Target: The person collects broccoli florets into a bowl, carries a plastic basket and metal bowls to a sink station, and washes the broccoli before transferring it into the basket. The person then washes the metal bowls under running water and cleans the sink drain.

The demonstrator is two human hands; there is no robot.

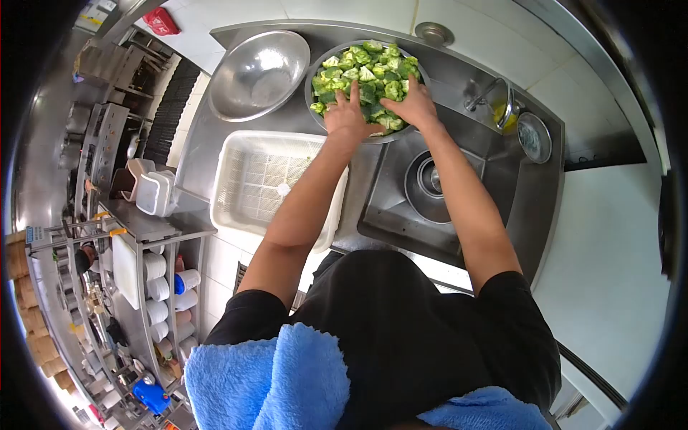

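Green broccoli florets [369,75] fill a round metal bowl [311,86] at the back of the steel counter. My left hand [347,117] rests on the near left part of the florets, fingers spread. On the near right side, my right hand [416,107] also touches the florets, with its fingers apart and its thumb pointing inward. Neither hand is closed round a piece. Left of the broccoli stands a second metal bowl [261,75] with a shiny bare inside. A white perforated plastic basket [251,172] sits below my left forearm, small green bits in it.
To the right is a steel sink [408,233] holding metal pots [423,183]. A faucet [494,97] and a round strainer or lid [534,136] are at the sink's far right. Shelves with stacked white containers [156,287] stand at the left. A blue towel [301,380] hangs over my shoulder.
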